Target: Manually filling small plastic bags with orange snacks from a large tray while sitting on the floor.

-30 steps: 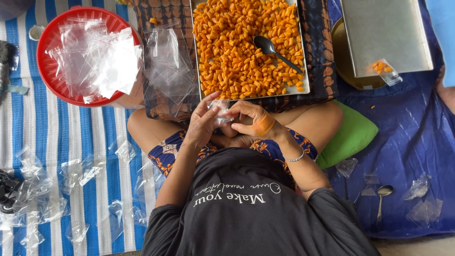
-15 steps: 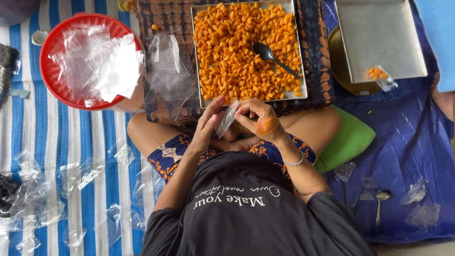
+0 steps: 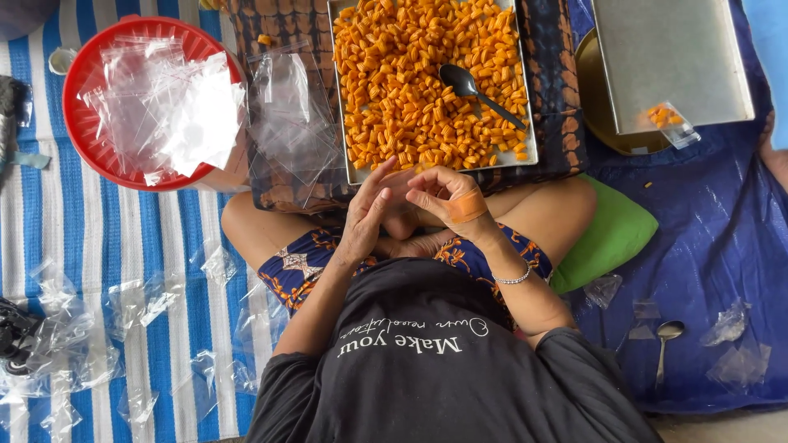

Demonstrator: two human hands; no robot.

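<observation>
I sit cross-legged, with my hands meeting just in front of a metal tray (image 3: 444, 170) heaped with orange snack pieces (image 3: 402, 90). My left hand (image 3: 365, 217) has its fingers stretched out. My right hand (image 3: 447, 201), an orange bandage on its back, is curled against those fingers. Between the fingertips the two hands pinch a small clear bag (image 3: 400, 182), almost wholly hidden by the fingers. A dark spoon (image 3: 476, 90) lies on the snacks in the tray.
A red basin (image 3: 78, 131) of clear bags stands at the left, with more clear bags (image 3: 291, 115) piled beside the tray. An empty metal tray (image 3: 673, 57) at the right holds one filled bag (image 3: 669, 119). Also here: green cushion (image 3: 611, 234), second spoon (image 3: 665, 344), crumpled bags (image 3: 123, 312) on the striped mat.
Half a second ago the clear bag stood out plainly between my hands. Now the fingers have closed together over it and it hardly shows.
</observation>
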